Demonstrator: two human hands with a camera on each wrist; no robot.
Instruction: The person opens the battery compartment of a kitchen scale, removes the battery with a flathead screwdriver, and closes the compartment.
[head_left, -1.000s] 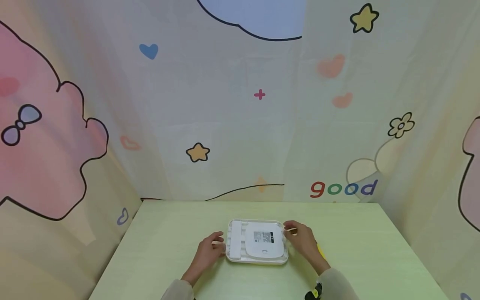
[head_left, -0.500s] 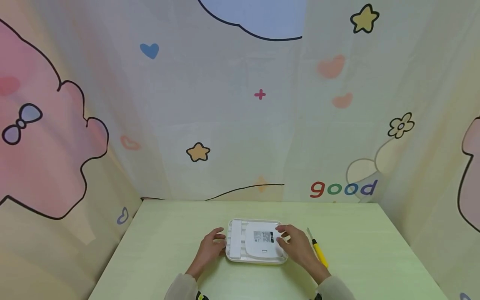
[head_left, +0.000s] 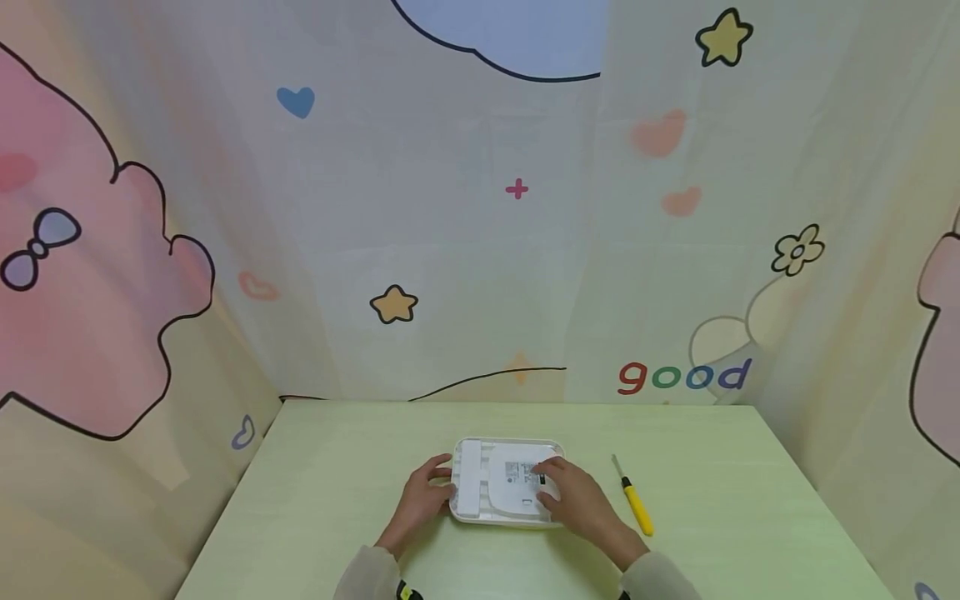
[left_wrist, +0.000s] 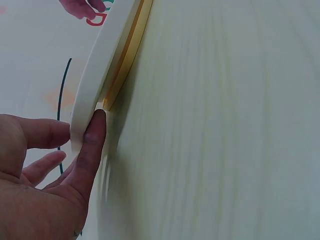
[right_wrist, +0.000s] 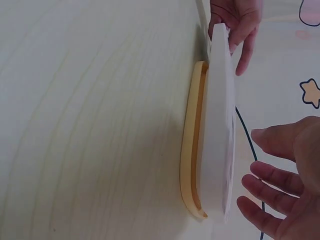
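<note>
A white, round-cornered plastic device (head_left: 470,479) with a printed label lies flat on the table, raised on a yellow-orange rim (right_wrist: 190,150). At its left end my left hand (head_left: 422,500) pinches the edge; in the left wrist view a fingertip reaches beneath the overhang (left_wrist: 95,130). My right hand (head_left: 581,504) hovers over the device's right part, covering some of the label and that edge. In the right wrist view its fingers (right_wrist: 272,182) are spread and apart from the white surface. It holds nothing.
A screwdriver (head_left: 637,508) with a yellow handle lies to the right of my right hand, its shaft pointing away from me. The pale wooden table (head_left: 337,442) ends at a patterned cloth backdrop (head_left: 450,208), with cloth also at both sides.
My right hand has moved left from the device's right edge to above its labelled panel, uncovering the screwdriver. My left hand stays at the left end. The device has hardly moved.
</note>
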